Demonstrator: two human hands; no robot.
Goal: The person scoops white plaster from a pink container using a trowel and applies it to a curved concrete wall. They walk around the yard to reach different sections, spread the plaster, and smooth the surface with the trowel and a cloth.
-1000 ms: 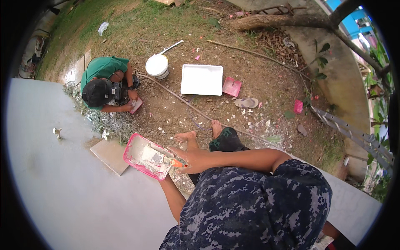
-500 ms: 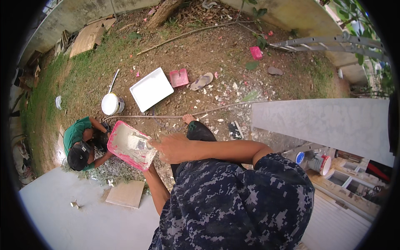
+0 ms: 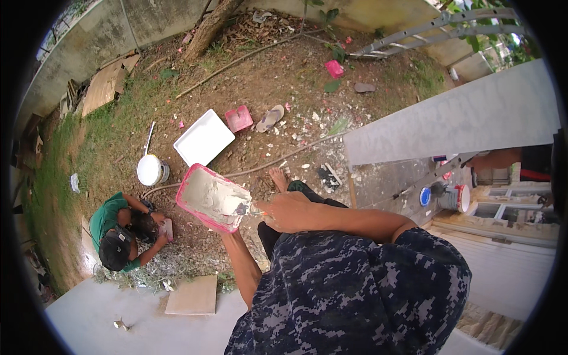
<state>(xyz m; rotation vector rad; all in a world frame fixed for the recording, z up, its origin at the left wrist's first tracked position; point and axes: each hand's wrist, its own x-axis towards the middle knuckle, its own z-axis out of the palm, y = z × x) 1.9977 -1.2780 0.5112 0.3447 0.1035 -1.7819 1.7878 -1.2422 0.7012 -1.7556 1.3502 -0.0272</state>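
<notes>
A pink plastic tub (image 3: 184, 192), smeared with off-white putty (image 3: 207, 192), is held up in front of me. My left hand (image 3: 228, 235) supports it from beneath, its fingers mostly hidden by the tub. In my closed right hand (image 3: 287, 212) is a putty knife (image 3: 243, 209), its blade coated and resting at the putty by the tub's right end. The thickest, roughest putty lies along that end, close to the blade.
A co-worker in a green shirt (image 3: 106, 220) crouches at left, both hands on a small pinkish object. Nearby lie a white tray (image 3: 204, 139), a white bucket (image 3: 151, 170), a pink tray (image 3: 238, 119) and a sandal (image 3: 271, 118). A grey wall top (image 3: 449, 118) stands at right, beyond it another person's arm (image 3: 503, 158).
My right hand has drawn the putty knife rightward, from inside the tub to its right end. The tub now sits further right in view, apart from the co-worker. Another person's arm has appeared at right.
</notes>
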